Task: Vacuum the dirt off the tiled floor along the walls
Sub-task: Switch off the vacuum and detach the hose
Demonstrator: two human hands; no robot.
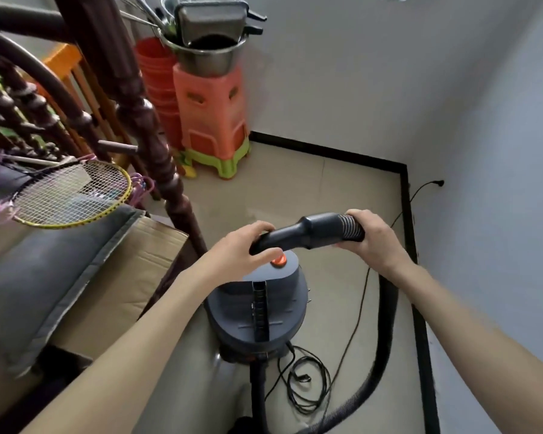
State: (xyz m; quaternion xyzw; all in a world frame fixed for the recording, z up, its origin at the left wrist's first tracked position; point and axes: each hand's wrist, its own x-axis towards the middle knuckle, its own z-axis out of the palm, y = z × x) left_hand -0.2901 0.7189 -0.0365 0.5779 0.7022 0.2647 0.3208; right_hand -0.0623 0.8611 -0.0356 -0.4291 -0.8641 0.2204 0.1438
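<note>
While the canister vacuum [257, 311] sits on the tiled floor [342, 195] below me, my left hand [239, 249] curls round the rigid hose nozzle [298, 234] and my right hand [370, 236] grips the ribbed hose [386, 333]; light, stiff there, floppy behind.

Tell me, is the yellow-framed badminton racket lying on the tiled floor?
No. The yellow-framed badminton racket rests on the pile of grey cushions and cardboard at the left, well above the floor.
</note>
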